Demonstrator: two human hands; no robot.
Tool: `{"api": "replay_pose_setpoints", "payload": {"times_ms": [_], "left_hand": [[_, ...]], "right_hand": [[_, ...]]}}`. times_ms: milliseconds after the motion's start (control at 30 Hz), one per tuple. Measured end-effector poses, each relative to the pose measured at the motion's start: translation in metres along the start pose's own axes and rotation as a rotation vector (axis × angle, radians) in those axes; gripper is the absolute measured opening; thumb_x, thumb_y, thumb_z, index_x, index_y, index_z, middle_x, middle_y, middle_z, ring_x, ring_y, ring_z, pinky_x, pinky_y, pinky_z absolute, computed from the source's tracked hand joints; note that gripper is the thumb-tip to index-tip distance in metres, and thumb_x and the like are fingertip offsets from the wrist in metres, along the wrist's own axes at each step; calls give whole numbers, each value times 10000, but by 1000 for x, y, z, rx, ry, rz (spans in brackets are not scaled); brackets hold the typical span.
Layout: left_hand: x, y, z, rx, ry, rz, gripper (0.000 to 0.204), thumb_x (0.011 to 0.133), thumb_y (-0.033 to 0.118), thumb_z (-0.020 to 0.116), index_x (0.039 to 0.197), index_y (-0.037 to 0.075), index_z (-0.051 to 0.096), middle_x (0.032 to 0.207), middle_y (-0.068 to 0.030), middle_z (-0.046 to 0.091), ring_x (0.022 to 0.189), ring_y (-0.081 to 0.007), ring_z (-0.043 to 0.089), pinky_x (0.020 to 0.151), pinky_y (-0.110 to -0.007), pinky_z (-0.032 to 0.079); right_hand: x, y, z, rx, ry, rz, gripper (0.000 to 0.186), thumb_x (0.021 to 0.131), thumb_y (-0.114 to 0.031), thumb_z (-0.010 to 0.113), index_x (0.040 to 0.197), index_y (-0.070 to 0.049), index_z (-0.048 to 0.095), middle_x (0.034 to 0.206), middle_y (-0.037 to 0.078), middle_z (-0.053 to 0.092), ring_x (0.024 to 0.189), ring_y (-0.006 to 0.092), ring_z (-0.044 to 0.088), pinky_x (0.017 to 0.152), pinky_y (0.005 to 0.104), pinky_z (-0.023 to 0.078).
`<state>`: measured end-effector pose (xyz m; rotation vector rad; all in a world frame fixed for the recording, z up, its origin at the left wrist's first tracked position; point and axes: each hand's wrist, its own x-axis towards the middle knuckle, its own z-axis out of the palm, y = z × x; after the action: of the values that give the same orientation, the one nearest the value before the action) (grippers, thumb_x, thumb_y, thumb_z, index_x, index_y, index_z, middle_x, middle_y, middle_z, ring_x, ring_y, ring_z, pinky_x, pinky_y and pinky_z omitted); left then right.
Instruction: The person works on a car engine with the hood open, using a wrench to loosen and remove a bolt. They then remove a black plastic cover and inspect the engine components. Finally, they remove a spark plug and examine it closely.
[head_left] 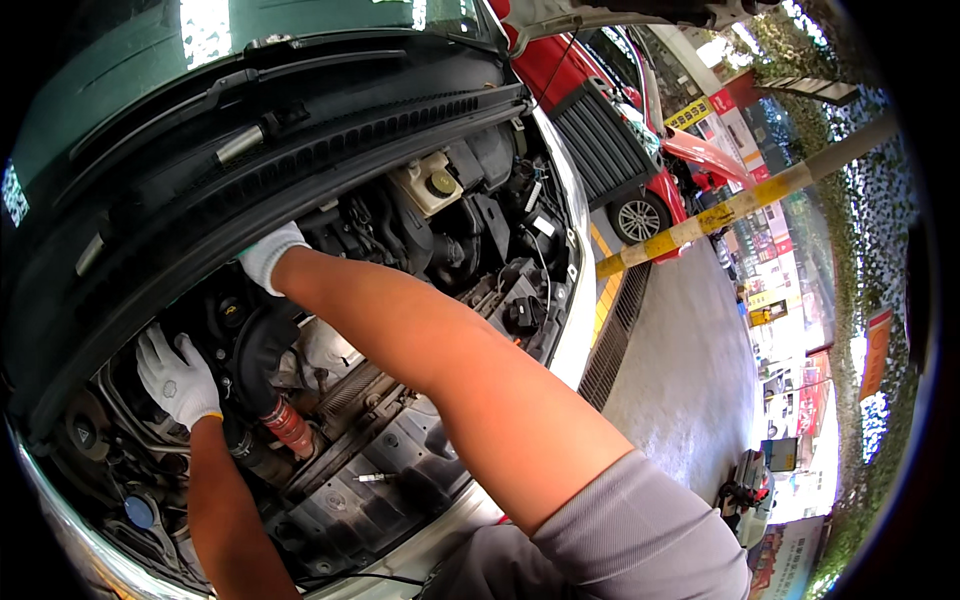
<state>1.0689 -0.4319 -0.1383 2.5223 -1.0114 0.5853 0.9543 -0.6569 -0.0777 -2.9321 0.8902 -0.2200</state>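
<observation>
Both my hands wear white knit gloves and reach into a car's open engine bay. My left hand (178,378) lies over the engine parts at the bay's left side, fingers stretched out and thumb apart, with nothing seen in it. Beside it runs a black air hose (258,350) that ends in a red ribbed sleeve (287,427). Farther back, my right hand (274,256) reaches beneath the edge of the black cowl panel (330,165). The panel hides its fingers, so any grip is out of sight. A dark engine cap (232,310) sits between the hands.
A pale fluid reservoir (428,184) stands at the back right of the bay. At the front left is a blue cap (139,513). A small silver piece (372,478) rests on the front panel. A yellow-and-white pole (715,215) and a red car (650,150) are to the right.
</observation>
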Motion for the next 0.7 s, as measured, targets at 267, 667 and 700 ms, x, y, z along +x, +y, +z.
{"api": "replay_pose_setpoints", "payload": {"times_ms": [267, 667, 700], "left_hand": [[1, 1, 0, 22, -43, 7, 500, 1029, 334, 567, 1455, 73, 533, 1458, -219, 561, 1338, -391, 531, 1132, -485, 413], [-4, 23, 3, 37, -23, 50, 541, 1005, 354, 609, 1412, -1, 572, 1409, -246, 590, 1330, -387, 536, 1153, -485, 399], [0, 6, -3, 41, -22, 56, 553, 981, 340, 632, 1409, -6, 568, 1406, -245, 591, 1329, -388, 529, 1162, -491, 384]], "right_hand": [[20, -39, 12, -43, -650, -245, 341, 856, -336, 808, 1127, -134, 763, 1115, 60, 732, 1057, 246, 668, 921, 339, 525], [11, -21, 18, 45, -756, -119, 285, 789, -207, 733, 1034, -88, 816, 1105, 179, 763, 1026, 359, 739, 845, 468, 600], [7, -38, -18, 80, -666, -60, 299, 847, -246, 683, 1074, -96, 807, 1151, 161, 758, 1066, 345, 730, 878, 453, 595]]}}
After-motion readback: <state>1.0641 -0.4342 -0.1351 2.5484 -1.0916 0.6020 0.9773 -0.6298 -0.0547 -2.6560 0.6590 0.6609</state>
